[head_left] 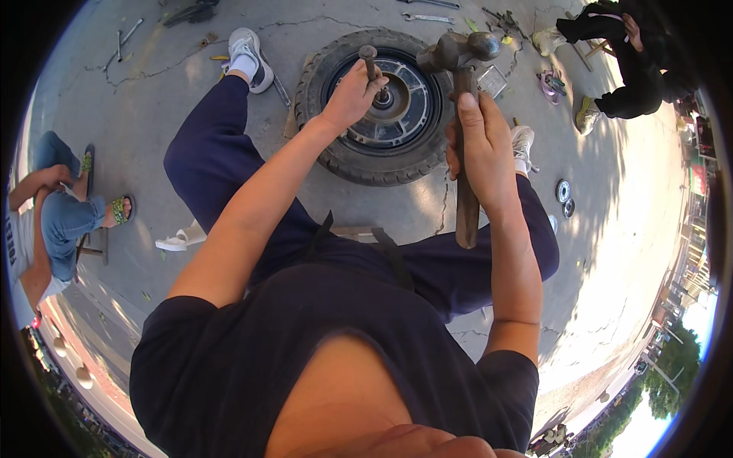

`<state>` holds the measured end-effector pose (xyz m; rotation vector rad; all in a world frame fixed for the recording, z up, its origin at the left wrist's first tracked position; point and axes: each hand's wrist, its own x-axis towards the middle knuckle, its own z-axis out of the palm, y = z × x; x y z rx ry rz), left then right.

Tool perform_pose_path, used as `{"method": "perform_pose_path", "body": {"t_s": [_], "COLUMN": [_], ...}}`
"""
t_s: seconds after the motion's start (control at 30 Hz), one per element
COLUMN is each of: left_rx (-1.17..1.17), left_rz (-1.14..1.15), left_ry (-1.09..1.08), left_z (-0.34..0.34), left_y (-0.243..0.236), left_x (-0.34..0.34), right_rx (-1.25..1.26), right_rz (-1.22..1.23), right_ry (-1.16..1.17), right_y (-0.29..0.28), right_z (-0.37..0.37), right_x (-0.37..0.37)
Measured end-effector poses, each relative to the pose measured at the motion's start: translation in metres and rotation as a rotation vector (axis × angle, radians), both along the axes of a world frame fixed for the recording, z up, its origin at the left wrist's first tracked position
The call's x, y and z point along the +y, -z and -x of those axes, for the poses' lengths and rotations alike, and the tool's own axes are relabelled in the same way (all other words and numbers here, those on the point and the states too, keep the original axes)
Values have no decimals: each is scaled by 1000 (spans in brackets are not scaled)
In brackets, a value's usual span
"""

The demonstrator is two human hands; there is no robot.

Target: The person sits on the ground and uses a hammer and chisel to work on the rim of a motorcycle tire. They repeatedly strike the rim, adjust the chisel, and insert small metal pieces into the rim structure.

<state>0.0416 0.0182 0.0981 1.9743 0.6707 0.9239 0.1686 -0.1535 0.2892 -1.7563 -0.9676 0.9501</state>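
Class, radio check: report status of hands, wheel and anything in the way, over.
Left hand gripping metal rod over wheel. Right hand gripping hammer. Wheel lying flat. Nothing visible between hammer and metal rod.

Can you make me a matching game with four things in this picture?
1. Dark metal hammer with a wooden handle
2. Short, round-topped metal rod
3. Black rubber tyre
4. Two small, round, silvery parts

A. Around the metal wheel
B. In the right hand
C. On the grey ground, far right
D. In the left hand

Pairs: 1-B; 2-D; 3-A; 4-C
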Motion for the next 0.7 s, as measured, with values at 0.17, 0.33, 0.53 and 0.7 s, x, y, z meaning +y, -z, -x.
{"method": "perform_pose_path", "body": {"t_s": [0.17,0.33,0.53,0.7], "left_rx": [19,20,35,187], "left_rz": [-21,-23,-41,17], "left_ry": [36,55,29,7], "left_z": [1,-2,-11,-13], "left_y": [8,12,12,16], "left_x": [-2,-6,-8,-7], "right_rx": [40,27,-36,-248], "right_rz": [1,17,61,1], "right_ry": [-16,4,-63,-155], "right_y": [-2,1,-16,-22], "right_z": [3,3,7,12], "right_x": [1,3,11,23]}}
